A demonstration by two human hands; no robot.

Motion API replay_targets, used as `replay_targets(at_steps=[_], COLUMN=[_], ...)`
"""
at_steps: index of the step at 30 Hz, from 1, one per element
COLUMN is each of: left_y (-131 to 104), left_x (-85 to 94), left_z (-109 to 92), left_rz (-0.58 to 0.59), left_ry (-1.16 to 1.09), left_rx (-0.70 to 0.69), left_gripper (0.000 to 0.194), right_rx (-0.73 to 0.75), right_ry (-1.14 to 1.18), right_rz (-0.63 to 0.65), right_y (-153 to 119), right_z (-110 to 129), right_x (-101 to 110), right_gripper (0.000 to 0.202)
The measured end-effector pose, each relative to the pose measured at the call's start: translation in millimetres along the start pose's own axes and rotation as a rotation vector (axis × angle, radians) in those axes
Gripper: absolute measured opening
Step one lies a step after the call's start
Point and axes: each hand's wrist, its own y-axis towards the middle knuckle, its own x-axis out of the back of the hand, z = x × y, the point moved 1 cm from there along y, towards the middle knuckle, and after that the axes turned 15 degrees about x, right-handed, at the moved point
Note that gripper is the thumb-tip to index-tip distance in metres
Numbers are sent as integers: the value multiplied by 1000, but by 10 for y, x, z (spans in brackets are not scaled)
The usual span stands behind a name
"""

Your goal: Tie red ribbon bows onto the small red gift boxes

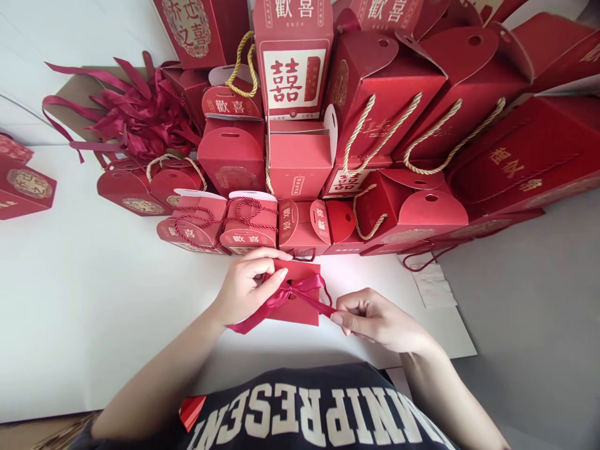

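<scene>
A small red gift box [300, 312] stands on the white table in front of me. A shiny crimson ribbon [307, 285] is tied in a bow at the middle of its top, one end hanging over the near left side. My left hand [253, 284] grips the box's far left part, its thumb lying beside the bow and its fingers bent along the far edge. To the right of the box, my right hand [370, 320] pinches a ribbon end between thumb and fingers, and the ribbon runs taut from the knot. A dark red cord shows at the box's right side.
Many red gift boxes [300, 153], some with gold rope handles, are stacked close behind my hands. A carton [75, 94] heaped with loose crimson ribbons [140, 112] stands at back left. More boxes [28, 184] sit at far left. The white table [94, 325] ends near a grey surface at right.
</scene>
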Motion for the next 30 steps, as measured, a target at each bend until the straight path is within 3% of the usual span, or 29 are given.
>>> replay_targets(at_steps=[4,8,10,12,15,18,23,26,30], left_y=[20,-7,-59,-130,-231,-292,-365,-413,-426], left_x=[-8,73,165,283,445,506,418,376,378], left_z=[-5,-70,-132,-190,-203,-89,113,158,216], left_rz=[60,153,158,63,-70,92,549,615,632], left_ry=[-43,-58,-1,136,386,416,68,-10,-15], left_rx=[80,136,190,236,327,484,626,665,587], left_gripper=[37,24,19,33,30,41,46,40,36], right_rx=[-74,-53,-15,20,96,130,103,98,112], right_ry=[-50,-340,-532,-636,-463,-223,-139,-102,-86], right_rz=[124,225,175,66,-51,-67,94,123,140], right_y=[21,-35,-53,-25,116,301,463,485,504], right_z=[-92,50,206,365,511,502,346,289,244], right_x=[76,241,333,390,367,271,158,149,178], right_gripper=[43,27,19,20,23,29,32,33,37])
